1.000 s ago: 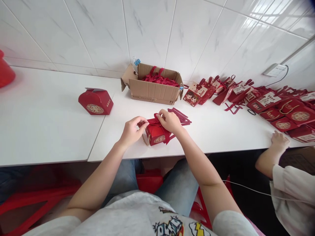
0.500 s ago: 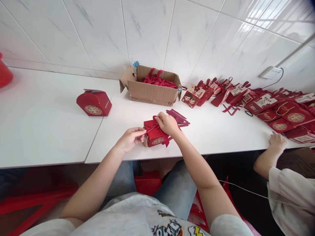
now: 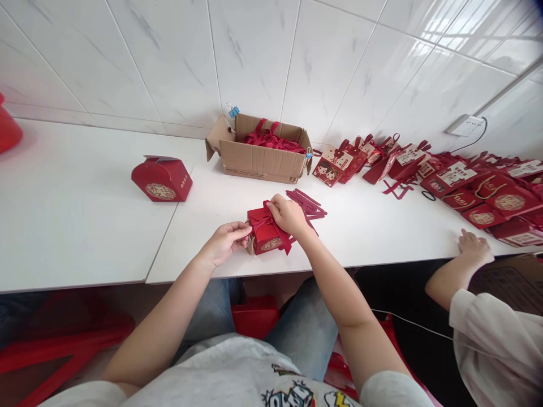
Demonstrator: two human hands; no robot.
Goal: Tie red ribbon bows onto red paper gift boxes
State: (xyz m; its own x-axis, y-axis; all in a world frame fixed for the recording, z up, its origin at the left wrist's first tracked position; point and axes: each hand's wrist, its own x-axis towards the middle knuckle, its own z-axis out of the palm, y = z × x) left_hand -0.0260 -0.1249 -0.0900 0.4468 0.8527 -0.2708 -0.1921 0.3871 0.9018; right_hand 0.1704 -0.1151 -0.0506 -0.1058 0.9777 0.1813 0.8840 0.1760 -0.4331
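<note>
While the left hand [image 3: 224, 243] pinches soft ribbon [image 3: 283, 237] | right hand [image 3: 289, 216] holds its loop [image 3: 266, 204] | red box [image 3: 262, 233] probably light, crushable; best steadied at near lower edge

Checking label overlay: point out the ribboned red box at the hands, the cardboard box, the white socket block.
Ribboned red box [image 3: 265, 233]: head view, on its red front.
Cardboard box [image 3: 258, 160]: head view, on its front wall.
White socket block [image 3: 463, 126]: head view, on its casing.
</note>
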